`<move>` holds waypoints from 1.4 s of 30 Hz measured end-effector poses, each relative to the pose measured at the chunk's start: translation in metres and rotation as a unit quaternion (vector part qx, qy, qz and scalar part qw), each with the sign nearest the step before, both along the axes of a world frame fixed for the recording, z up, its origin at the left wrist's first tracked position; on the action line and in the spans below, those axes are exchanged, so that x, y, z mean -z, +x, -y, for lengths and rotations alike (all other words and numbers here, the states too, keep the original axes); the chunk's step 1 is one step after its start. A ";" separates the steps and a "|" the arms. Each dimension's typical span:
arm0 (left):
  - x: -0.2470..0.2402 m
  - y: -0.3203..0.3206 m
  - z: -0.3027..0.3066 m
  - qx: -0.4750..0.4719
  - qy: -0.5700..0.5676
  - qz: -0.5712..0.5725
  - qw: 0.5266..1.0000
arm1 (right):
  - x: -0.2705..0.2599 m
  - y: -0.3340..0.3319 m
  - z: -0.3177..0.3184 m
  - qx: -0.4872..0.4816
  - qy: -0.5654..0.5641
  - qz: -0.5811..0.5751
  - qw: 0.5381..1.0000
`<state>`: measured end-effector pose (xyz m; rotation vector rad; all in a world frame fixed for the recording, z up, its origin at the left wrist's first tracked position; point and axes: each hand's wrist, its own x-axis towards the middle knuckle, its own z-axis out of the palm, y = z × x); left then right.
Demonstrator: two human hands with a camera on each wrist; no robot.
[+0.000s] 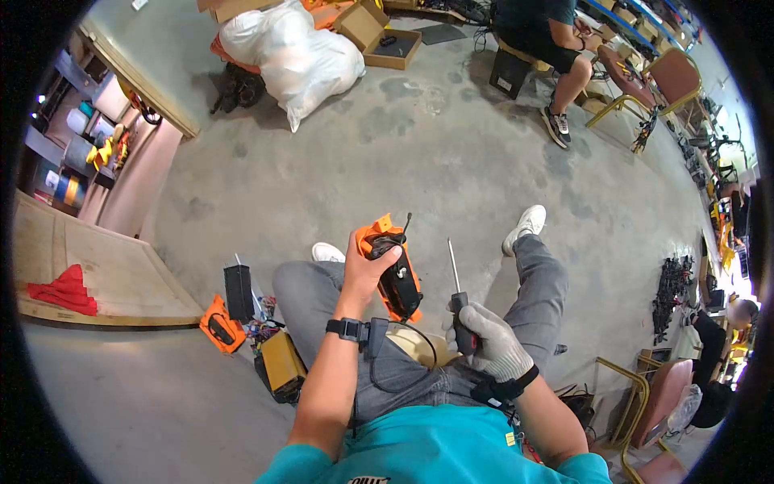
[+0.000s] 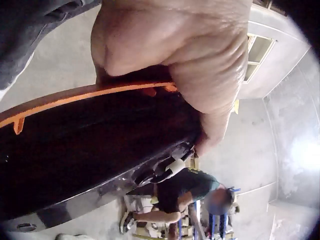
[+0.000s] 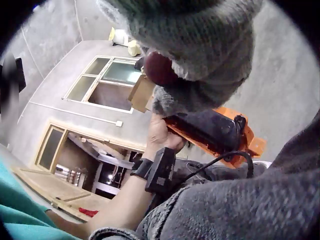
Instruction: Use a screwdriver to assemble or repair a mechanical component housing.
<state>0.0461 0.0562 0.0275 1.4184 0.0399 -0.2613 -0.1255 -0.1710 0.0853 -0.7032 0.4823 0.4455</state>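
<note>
My bare left hand [image 1: 367, 274] grips an orange plastic housing [image 1: 377, 229] with a black unit [image 1: 401, 292] seated inside it, held up between the knees. The thumb lies over the housing's upper end, near a short black stalk [image 1: 408, 222]. In the left wrist view the black unit [image 2: 90, 145] fills the lower left, below the palm. A knitted grey-white glove covers my right hand [image 1: 498, 343], which holds a screwdriver [image 1: 458, 301] by its dark handle. Its metal shaft points up and away, apart from the housing. The right wrist view shows the handle's dark red end poking out of the glove.
On the floor to the left lie another orange housing [image 1: 219, 327], a black box [image 1: 239, 292] and a yellow box [image 1: 282, 365]. A white bag [image 1: 302, 60] and an open cardboard box [image 1: 395, 50] stand ahead. Another person [image 1: 552, 32] sits at the upper right, near chairs [image 1: 676, 77].
</note>
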 end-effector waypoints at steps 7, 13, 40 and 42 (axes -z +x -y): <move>-0.022 -0.003 -0.006 -0.008 -0.211 -0.030 0.977 | -0.017 0.011 -0.004 -0.021 -0.215 0.002 0.976; -0.050 -0.005 0.002 -0.059 -0.293 0.007 0.954 | -0.004 0.012 -0.005 0.016 -0.206 -0.012 0.978; -0.152 -0.081 0.020 0.252 0.118 0.426 0.861 | -0.064 0.056 0.025 0.034 -0.039 0.192 0.980; -0.152 -0.085 0.015 0.224 -0.043 0.118 0.967 | -0.054 0.065 0.029 -0.005 -0.132 0.233 0.964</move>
